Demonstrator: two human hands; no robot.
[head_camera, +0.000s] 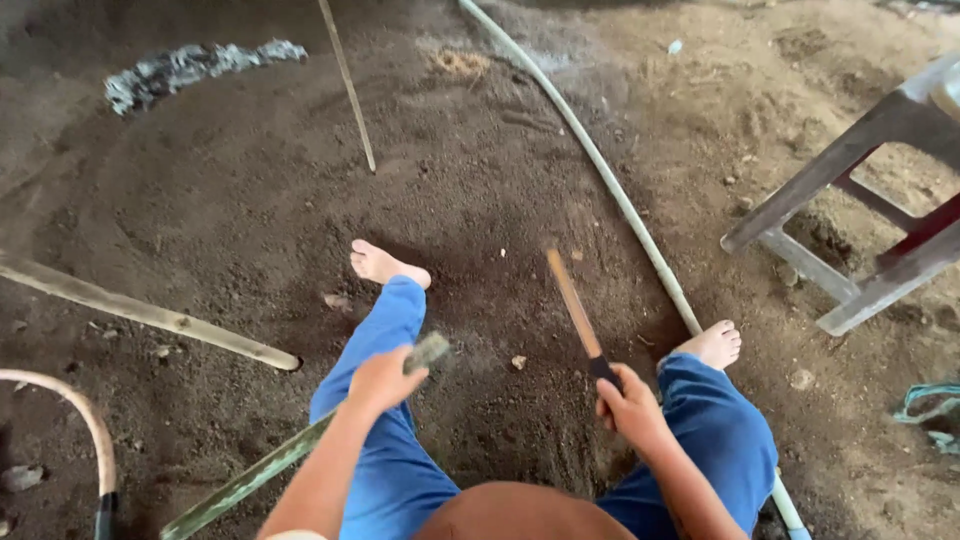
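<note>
Bamboo strip (300, 450) clamped in left hand (382, 380); knife (578, 312) gripped tight in right hand (632, 405). Best: strike away from legs, blade along grain.

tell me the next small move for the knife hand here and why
Probably bring the blade down onto the free end of the bamboo strip. The right hand holds the knife raised and blurred, apart from the strip, while the left hand grips the strip near its end, angled across the left leg. The cut should land beyond the left fingers.
</note>
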